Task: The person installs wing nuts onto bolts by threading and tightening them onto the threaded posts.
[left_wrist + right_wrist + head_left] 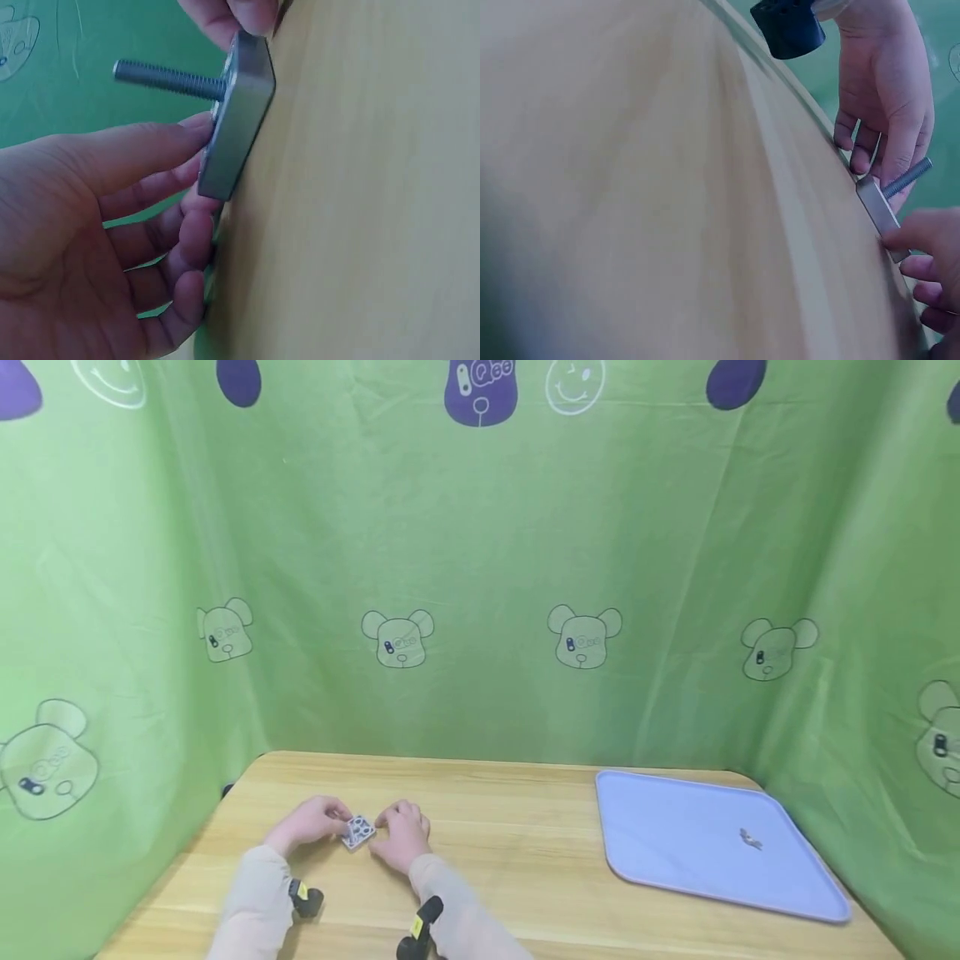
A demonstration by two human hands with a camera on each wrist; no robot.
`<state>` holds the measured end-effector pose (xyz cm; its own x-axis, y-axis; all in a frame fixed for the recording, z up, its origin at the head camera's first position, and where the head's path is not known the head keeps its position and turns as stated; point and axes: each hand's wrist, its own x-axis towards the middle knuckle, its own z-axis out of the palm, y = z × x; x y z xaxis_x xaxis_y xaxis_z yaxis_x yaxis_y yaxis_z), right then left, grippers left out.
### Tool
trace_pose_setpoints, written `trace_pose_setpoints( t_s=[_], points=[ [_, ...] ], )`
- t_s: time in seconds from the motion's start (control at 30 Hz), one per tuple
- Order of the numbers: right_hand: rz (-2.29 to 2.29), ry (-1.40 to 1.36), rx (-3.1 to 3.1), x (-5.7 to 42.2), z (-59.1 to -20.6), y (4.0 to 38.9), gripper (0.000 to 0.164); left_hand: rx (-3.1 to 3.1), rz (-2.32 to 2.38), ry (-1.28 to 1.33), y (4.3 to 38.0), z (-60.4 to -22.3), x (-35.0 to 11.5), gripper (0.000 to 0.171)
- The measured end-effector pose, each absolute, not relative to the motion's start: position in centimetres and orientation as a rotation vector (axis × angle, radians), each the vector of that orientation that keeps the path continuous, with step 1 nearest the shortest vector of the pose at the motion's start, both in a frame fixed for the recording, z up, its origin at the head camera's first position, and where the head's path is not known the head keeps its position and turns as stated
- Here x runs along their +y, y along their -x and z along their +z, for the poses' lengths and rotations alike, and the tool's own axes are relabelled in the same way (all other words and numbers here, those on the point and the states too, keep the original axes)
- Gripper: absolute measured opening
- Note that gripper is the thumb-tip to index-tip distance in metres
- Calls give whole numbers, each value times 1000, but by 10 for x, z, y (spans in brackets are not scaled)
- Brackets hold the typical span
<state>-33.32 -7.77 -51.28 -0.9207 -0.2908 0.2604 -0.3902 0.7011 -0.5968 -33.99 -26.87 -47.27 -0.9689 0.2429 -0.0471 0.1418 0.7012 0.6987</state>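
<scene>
Metal block (360, 832): on the left part of the worktop (525, 860), between the two hands, its upper face marked with several openings; whether its whole underside meets the wood cannot be told.
Threaded rod (169, 79): stands up out of the block's upper face, its free end clear of all the fingers.
Left grip (313, 821): pinches one end of the block, the thumb pressing close to the foot of the rod.
Right grip (405, 837): grasps the opposite end of the block by its edge with the fingertips.
Tray (675, 827): blue, well apart on the right, bearing a small metal piece (751, 839) (perhaps a wing nut, though too small to be sure).
Slip risk: uneven pressure from the two hands could pivot the block on the smooth wood, as both seem to hold it only near its ends.
Rod risk: should its foot sit loosely (the seating is hidden), a nudge from the left thumb could tilt it or push it out.
</scene>
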Motion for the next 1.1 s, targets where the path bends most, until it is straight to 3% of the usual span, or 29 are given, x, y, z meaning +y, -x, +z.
trace_pose_setpoints(
  t_s=[0.2, 1.1],
  points=[
    [1010, -617, -2799, -67, -510, 333, 43, 2751, 1128, -331, 337, -467, -251, 21],
    [1080, -648, -2798, -15, -512, 340, 46, 2761, 1119, -195, 341, -473, -205, 19]
  ],
)
